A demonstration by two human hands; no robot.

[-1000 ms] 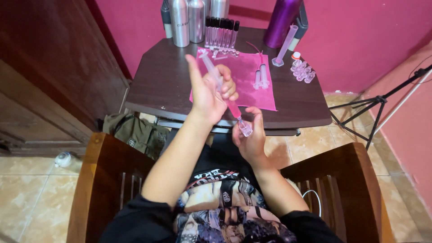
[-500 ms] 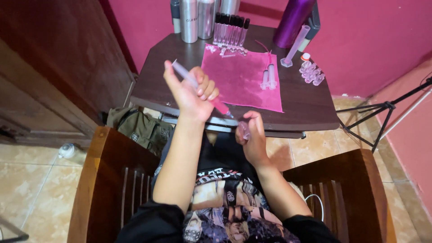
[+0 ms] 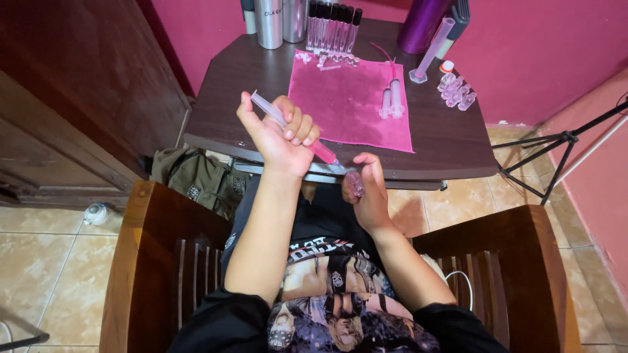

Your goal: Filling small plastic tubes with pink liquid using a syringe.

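My left hand (image 3: pixel 281 134) grips a large syringe (image 3: pixel 322 151) filled with pink liquid, plunger end up and to the left, tip pointing down to the right. My right hand (image 3: pixel 369 193) holds a small clear tube (image 3: pixel 355 184) just below the table's front edge, and the syringe tip meets the tube's mouth. Both hands are over my lap, in front of a dark wooden table (image 3: pixel 222 98). A pink cloth (image 3: pixel 347 98) lies on the table with two more syringes (image 3: pixel 391 101) on it.
At the table's back stand metal cans (image 3: pixel 269 23), a row of dark-capped tubes (image 3: pixel 333 29), a purple bottle (image 3: pixel 424 25) and a measuring cylinder (image 3: pixel 430 52). Small clear vials (image 3: pixel 456 90) sit at right. An olive bag (image 3: pixel 199 180) lies on the floor; a tripod (image 3: pixel 556 153) stands right.
The view has shifted, so the table sits higher in frame. My left hand with the syringe has lowered and tilted further left, while my right hand keeps the tube at the tip.
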